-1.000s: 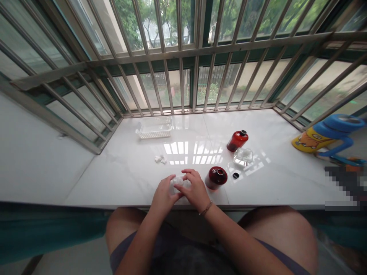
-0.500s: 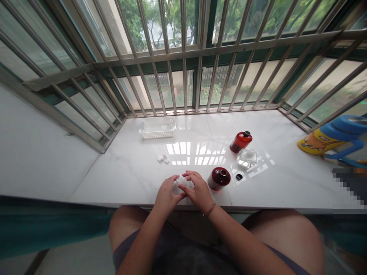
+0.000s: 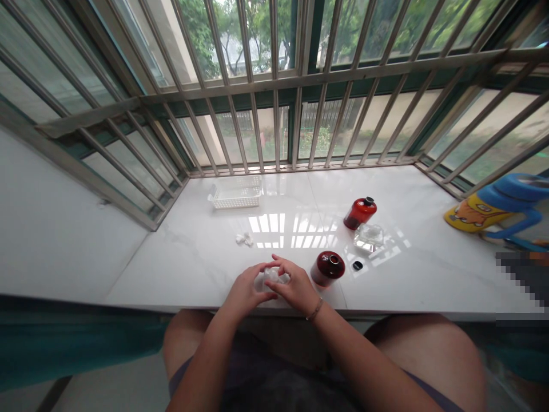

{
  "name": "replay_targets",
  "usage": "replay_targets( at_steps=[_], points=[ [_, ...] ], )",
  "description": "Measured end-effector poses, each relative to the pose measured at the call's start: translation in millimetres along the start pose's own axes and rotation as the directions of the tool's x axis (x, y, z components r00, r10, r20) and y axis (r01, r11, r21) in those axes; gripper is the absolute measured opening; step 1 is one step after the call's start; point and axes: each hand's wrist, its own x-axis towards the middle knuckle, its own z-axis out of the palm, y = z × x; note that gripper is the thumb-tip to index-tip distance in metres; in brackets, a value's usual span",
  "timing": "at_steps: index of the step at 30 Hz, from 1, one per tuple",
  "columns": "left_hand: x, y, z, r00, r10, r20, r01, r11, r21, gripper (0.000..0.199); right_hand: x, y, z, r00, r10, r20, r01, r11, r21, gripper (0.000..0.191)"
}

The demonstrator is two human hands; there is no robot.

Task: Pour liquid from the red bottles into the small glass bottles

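Between my hands, near the front edge of the counter, stands a small clear glass container [image 3: 273,276], partly covered by my fingers. My left hand [image 3: 247,290] curves round its left side, thumb in front and fingers behind. My right hand [image 3: 297,288], with a thin bracelet at the wrist, grips the upper part from the right between thumb and fingers. Whether that part is a separate lid I cannot tell. Just right of my right hand is a dark red-brown bottle [image 3: 329,270] with an uncapped neck, and beside it lies a small black cap [image 3: 357,265].
Farther back stand a red bottle [image 3: 360,214] with a black neck and a clear square glass container [image 3: 369,237]. A crumpled white scrap [image 3: 244,239] lies on the white counter [image 3: 180,252]. A white basket [image 3: 235,200] is at the back left, a blue-yellow flask [image 3: 480,213] at the right. Window bars close the back.
My right fingers have shifted slightly on the upper part of the glass container, and the index finger has lifted. My left hand has moved a little to the left.
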Motion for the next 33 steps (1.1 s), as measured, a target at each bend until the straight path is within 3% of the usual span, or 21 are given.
replay_targets(
  at_steps=[3,9,12,16,21,27,33],
  points=[
    [2.0,-1.3,-4.0,0.999,0.008,0.032,-0.007,1.0,-0.02,0.071,-4.8,4.8,7.9,0.997,0.044,-0.066,-0.044,0.999,0.004,0.029],
    [-4.1,-4.7,3.7,1.0,-0.007,-0.017,0.007,0.999,-0.038,0.072,-12.4,4.9,14.9,0.968,0.155,-0.196,-0.158,0.987,-0.002,0.045],
    [-5.1,-5.2,3.9,0.999,-0.018,-0.026,0.017,0.999,-0.034,0.076,-9.5,2.8,10.0,0.97,0.186,-0.16,-0.182,0.983,0.036,0.05],
    [-1.3,-7.1,-2.6,0.999,0.02,0.025,-0.02,1.0,-0.009,0.077,-4.7,2.6,0.4,0.988,0.152,-0.027,-0.146,0.976,0.159,0.05],
    [0.3,-13.6,-4.6,0.995,0.067,0.067,-0.069,0.998,0.016,0.077,-9.2,1.2,-2.9,0.988,0.097,0.121,-0.116,0.98,0.164,0.034],
    [-4.1,-9.8,0.1,0.999,0.041,0.02,-0.042,0.999,0.019,0.07,-14.5,8.5,2.4,0.991,0.066,-0.113,-0.072,0.996,-0.058,0.064],
    [-4.1,-8.2,0.1,0.999,0.042,0.01,-0.042,0.999,0.008,0.071,-19.2,-6.1,-9.5,0.999,-0.039,0.036,0.044,0.987,-0.153,0.053]
  ],
)
